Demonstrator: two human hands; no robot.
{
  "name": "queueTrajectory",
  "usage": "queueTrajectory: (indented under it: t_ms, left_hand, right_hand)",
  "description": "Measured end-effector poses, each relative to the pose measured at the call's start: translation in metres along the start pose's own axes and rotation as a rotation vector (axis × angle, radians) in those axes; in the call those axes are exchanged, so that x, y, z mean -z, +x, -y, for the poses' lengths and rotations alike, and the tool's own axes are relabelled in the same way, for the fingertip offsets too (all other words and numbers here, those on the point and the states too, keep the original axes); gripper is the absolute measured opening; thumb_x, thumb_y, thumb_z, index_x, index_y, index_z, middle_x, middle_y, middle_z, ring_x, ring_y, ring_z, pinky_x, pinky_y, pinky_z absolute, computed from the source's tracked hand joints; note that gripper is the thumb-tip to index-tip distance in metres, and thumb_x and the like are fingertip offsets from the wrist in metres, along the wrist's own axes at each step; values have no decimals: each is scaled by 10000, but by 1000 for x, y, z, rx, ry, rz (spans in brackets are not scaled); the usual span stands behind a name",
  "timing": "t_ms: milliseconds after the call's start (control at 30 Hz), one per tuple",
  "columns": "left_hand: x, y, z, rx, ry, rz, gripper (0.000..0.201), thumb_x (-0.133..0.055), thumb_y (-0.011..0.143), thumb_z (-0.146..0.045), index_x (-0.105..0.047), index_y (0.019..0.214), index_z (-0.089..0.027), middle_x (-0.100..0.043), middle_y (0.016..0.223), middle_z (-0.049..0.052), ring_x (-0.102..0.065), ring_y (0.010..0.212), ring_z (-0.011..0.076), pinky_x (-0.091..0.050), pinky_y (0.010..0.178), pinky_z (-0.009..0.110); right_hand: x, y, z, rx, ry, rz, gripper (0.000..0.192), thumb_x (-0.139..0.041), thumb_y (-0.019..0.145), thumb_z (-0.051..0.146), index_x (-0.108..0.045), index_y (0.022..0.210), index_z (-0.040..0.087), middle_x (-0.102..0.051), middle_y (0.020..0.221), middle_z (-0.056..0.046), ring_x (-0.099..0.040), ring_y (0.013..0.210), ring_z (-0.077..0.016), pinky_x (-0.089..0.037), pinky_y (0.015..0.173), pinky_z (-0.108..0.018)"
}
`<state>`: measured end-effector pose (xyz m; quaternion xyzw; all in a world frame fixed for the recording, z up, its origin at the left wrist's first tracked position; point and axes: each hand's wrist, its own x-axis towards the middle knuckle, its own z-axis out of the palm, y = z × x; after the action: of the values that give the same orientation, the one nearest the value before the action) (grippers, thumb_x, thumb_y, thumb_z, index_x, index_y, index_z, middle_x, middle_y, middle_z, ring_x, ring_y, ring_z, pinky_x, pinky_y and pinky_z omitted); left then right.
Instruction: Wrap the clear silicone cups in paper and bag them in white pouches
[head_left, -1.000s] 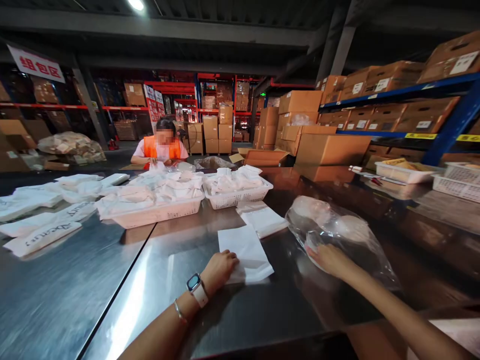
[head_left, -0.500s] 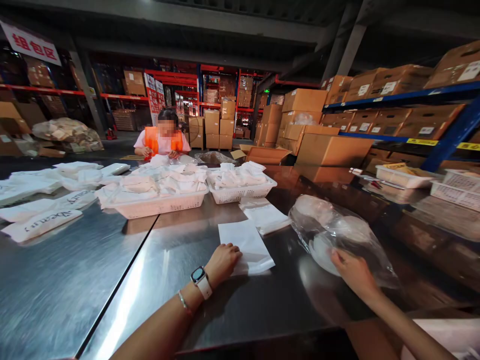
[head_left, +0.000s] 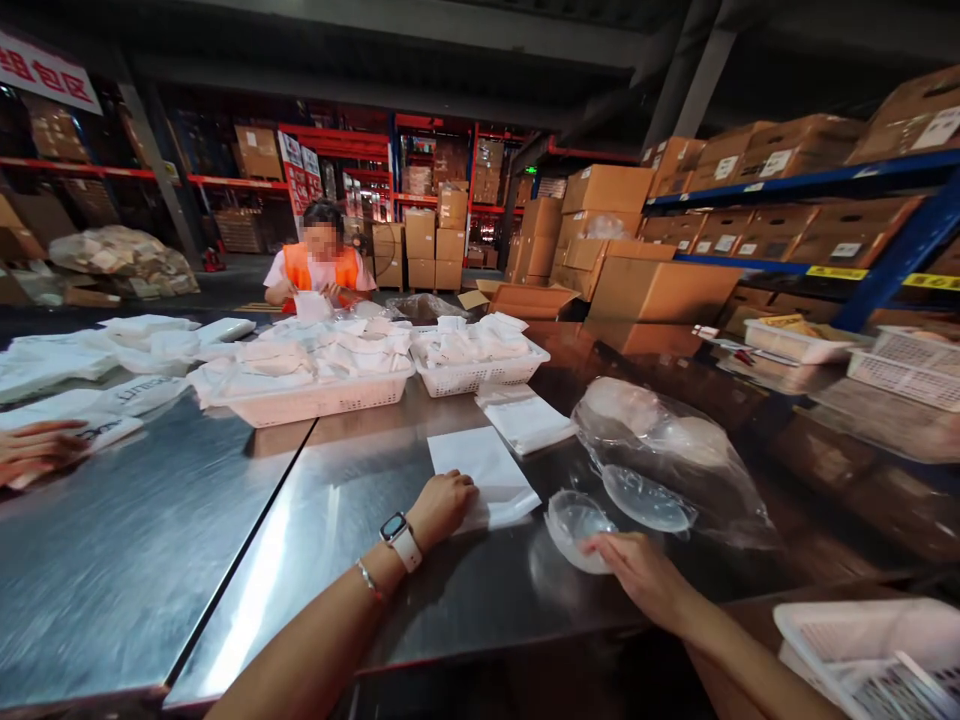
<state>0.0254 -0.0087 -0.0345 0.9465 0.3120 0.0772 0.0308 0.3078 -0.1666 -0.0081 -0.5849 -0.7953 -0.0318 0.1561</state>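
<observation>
My left hand has its fingers curled on the near left side of a flat white bag; the fingertips are partly hidden. My right hand pinches the rim of a clear plastic bowl, which is tilted just above the table, right of the bag. Behind that bowl lies a large clear plastic bag with pale round pieces inside. At its near edge sits another clear bowl. A stack of white bags rests beyond the single one.
Two white baskets heaped with white packages stand across the metal table. At the left, another person's hand is by printed white packages. A person in an orange vest sits opposite. A white basket is at lower right.
My right hand has drawn a clear bowl out of the plastic bag and moved left toward the white bag. My left hand stays in place. Another person's hand has appeared at the left.
</observation>
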Motion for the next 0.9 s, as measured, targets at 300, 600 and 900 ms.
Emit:
queueTrajectory:
  t_ms: [300,600,900]
  left_hand:
    - [-1,0,-3,-15,20,-61,163,-465,952,-182,-623,983,-158,-617,1098,97,-557,1021,242,-443,897,375]
    - [3,1,-7,8,23,-77,270,-394,945,-97,-624,1080,-137,-633,1088,107,-589,964,221,-497,842,329]
    - [14,-3,-8,-48,-19,-258,367,-394,949,-108,-511,1295,-137,-523,1334,124,-579,1061,209,-533,890,317]
  right_hand:
    - [-25,-19,-23,420,-291,-134,438,-443,819,93,-622,1216,139,-654,1200,-118,-610,1107,-227,-508,935,-387]
    - [-25,22,1,569,-152,-346,275,-445,917,167,-660,1087,177,-719,967,-74,-667,930,-164,-544,836,-286]
    - [-78,108,26,776,105,-414,215,-435,894,97,-615,989,165,-717,952,-54,-658,957,-109,-504,925,-267]
